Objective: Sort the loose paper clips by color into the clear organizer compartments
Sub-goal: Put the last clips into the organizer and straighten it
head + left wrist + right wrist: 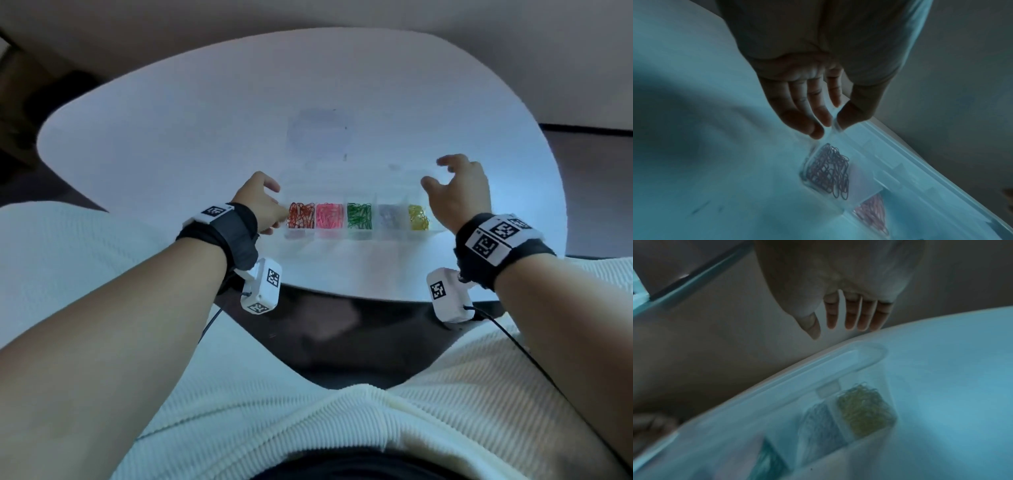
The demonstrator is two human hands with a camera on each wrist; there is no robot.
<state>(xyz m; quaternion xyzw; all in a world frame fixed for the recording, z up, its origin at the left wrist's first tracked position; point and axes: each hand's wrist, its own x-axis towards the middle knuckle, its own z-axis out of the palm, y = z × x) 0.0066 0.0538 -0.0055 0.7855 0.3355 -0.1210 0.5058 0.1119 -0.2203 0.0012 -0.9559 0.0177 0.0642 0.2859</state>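
A clear organizer (359, 235) lies near the table's front edge. Its compartments hold, from left to right, red clips (301, 215), pink clips (329, 215), green clips (359, 216), pale grey clips (390, 216) and yellow clips (418, 218). My left hand (279, 202) is at the organizer's left end. In the left wrist view its thumb and fingers (819, 128) pinch the clear end wall (835, 125) beside the red clips (830, 170). My right hand (435, 171) hovers over the right end with its fingers (851, 316) spread, holding nothing. The yellow clips (865, 408) lie below it.
The white rounded table (171, 137) has a faint grey smudge (318, 130) behind the organizer. A clear rim with a long raised tab (838, 363) runs along the organizer's side. My lap in a cream ribbed garment (342, 428) is just below the table's front edge.
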